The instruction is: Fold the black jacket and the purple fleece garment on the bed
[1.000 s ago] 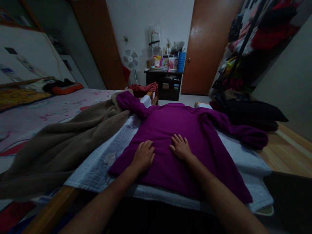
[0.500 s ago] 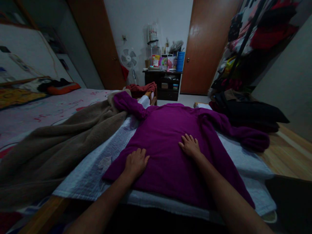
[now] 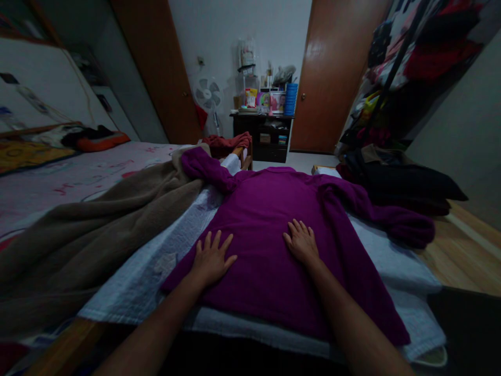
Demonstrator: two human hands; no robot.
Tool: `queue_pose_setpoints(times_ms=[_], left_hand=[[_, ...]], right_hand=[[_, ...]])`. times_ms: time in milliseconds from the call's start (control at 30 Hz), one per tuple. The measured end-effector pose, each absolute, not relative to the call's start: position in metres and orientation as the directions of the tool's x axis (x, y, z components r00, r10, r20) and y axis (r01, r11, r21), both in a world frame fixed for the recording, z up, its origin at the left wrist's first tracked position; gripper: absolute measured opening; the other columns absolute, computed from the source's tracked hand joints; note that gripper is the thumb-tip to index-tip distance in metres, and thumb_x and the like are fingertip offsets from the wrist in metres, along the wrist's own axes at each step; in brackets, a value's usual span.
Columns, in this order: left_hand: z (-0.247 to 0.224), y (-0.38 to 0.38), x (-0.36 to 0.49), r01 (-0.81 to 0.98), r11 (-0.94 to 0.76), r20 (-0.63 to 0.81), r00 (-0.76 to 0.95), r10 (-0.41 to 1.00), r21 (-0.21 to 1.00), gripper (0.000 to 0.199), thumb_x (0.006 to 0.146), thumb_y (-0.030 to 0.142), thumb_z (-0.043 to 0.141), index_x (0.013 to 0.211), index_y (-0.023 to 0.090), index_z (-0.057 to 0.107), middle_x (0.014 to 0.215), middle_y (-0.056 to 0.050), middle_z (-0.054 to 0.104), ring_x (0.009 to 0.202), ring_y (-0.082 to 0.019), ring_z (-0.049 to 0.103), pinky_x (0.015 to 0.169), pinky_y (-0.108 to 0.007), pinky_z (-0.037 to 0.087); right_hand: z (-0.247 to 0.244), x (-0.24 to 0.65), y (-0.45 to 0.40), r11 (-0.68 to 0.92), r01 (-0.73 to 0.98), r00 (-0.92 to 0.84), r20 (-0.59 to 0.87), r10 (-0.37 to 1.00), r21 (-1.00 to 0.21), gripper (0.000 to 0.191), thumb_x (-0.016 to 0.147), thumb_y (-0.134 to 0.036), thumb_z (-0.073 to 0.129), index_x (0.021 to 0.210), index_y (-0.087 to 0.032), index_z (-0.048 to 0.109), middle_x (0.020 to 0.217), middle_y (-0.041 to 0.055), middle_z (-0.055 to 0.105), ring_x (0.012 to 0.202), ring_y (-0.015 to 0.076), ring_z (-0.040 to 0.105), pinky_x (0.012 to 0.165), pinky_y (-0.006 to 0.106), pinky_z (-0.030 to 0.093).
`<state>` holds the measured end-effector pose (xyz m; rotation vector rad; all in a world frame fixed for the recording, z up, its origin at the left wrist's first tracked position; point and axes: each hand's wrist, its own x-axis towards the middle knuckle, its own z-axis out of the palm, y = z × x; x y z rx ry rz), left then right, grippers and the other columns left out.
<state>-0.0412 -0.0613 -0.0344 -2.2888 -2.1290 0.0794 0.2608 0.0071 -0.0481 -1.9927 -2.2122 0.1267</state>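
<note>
A purple long-sleeved garment (image 3: 270,209) lies spread out on a white cloth (image 3: 136,284), its collar at the far end and its hem nearest me. My left hand (image 3: 212,258) rests flat on the lower left part of the garment, fingers spread. On the lower middle, a little farther away, my right hand (image 3: 301,240) lies palm down with its fingers slightly apart. Neither hand holds anything. One sleeve reaches left onto a brown blanket (image 3: 117,219); the other stretches out to the right.
At the left is a bed (image 3: 97,167) with a pink patterned sheet. Dark folded clothes (image 3: 407,177) are stacked at the right. Beyond stand a fan (image 3: 208,94), a black cabinet (image 3: 270,138) and a brown door (image 3: 332,78). Clothes hang at the upper right.
My left hand has shifted slightly left and its fingers have spread wider. My right hand has moved slightly left and nearer to me. The garment looks nearly the same.
</note>
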Motion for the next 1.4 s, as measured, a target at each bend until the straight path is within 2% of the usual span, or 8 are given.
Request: queue_pose_setpoints(times_ms=[100,233,367,500,767,1200,1300,1400], left_hand=[[-0.021,-0.065,-0.04,0.997,-0.041,-0.087,0.035,0.996,-0.069,0.071,0.084,0.066,0.045,0.146,0.032,0.037,0.148,-0.017,0.039,0.135,-0.046,0.033,0.1,-0.058,0.032],[0.001,-0.037,-0.033,0.995,-0.086,-0.019,0.085,0.996,-0.056,0.047,0.094,0.048,0.036,0.129,0.023,0.057,0.119,-0.015,0.06,0.111,-0.031,0.056,0.094,-0.046,0.041],[0.007,0.016,-0.021,0.998,-0.063,0.15,0.067,0.986,-0.032,0.037,0.094,0.03,0.039,0.124,0.02,0.059,0.124,-0.015,0.055,0.12,-0.027,0.048,0.099,-0.039,0.039],[0.001,0.059,-0.017,0.992,0.118,0.072,-0.12,0.99,0.031,0.04,0.093,0.022,0.036,0.129,0.023,0.055,0.128,-0.016,0.053,0.118,-0.027,0.052,0.094,-0.039,0.042],[-0.004,0.095,-0.033,0.961,0.277,0.007,-0.277,0.961,0.009,0.04,0.092,0.016,0.031,0.118,0.015,0.061,0.107,-0.02,0.065,0.1,-0.029,0.063,0.077,-0.038,0.049],[-0.009,0.083,-0.03,0.991,0.021,0.28,0.017,0.96,-0.132,0.038,0.094,0.018,0.03,0.109,0.019,0.065,0.125,-0.016,0.055,0.118,-0.03,0.046,0.096,-0.046,0.036],[-0.016,0.08,0.004,0.982,-0.178,0.266,0.188,0.945,-0.062,0.037,0.095,0.021,0.033,0.12,0.024,0.061,0.139,-0.01,0.05,0.129,-0.025,0.039,0.107,-0.044,0.028],[-0.035,0.073,0.039,0.929,-0.367,0.12,0.359,0.925,0.05,0.045,0.097,0.042,0.035,0.137,0.025,0.048,0.149,-0.006,0.042,0.138,-0.023,0.033,0.112,-0.041,0.025]], right_hand=[[-0.047,0.259,0.007,0.093,0.981,-0.086,0.05,0.995,-0.173,0.059,0.096,-0.05,0.03,0.145,-0.019,0.04,0.155,0.0075,0.032,0.142,0.0261,0.023,0.114,0.047,0.012],[-0.047,0.258,0.006,0.085,0.981,-0.075,0.06,0.995,-0.176,0.059,0.095,-0.05,0.03,0.145,-0.02,0.04,0.154,0.0063,0.033,0.142,0.0264,0.024,0.114,0.047,0.012],[-0.046,0.258,0.005,0.098,0.981,-0.085,0.087,0.993,-0.17,0.059,0.095,-0.05,0.03,0.144,-0.019,0.042,0.154,0.0068,0.034,0.141,0.0269,0.025,0.114,0.047,0.013],[-0.047,0.258,0.004,0.096,0.982,-0.083,0.089,0.993,-0.163,0.059,0.095,-0.049,0.03,0.144,-0.019,0.042,0.153,0.0069,0.035,0.141,0.0265,0.025,0.114,0.046,0.013],[-0.049,0.259,0.006,0.106,0.977,-0.087,0.107,0.99,-0.183,0.059,0.095,-0.049,0.031,0.143,-0.018,0.042,0.152,0.0086,0.037,0.14,0.0272,0.026,0.113,0.046,0.012],[-0.047,0.259,0.005,0.104,0.975,-0.084,0.109,0.991,-0.198,0.059,0.095,-0.05,0.032,0.144,-0.019,0.042,0.153,0.0077,0.036,0.141,0.0272,0.026,0.114,0.045,0.013],[-0.046,0.259,0.005,0.095,0.976,-0.077,0.095,0.992,-0.197,0.059,0.095,-0.05,0.031,0.144,-0.019,0.042,0.153,0.0071,0.036,0.141,0.027,0.025,0.114,0.046,0.013],[-0.045,0.259,0.004,0.092,0.977,-0.075,0.094,0.993,-0.192,0.059,0.095,-0.05,0.031,0.144,-0.02,0.042,0.153,0.0062,0.035,0.141,0.0266,0.025,0.114,0.046,0.013]])
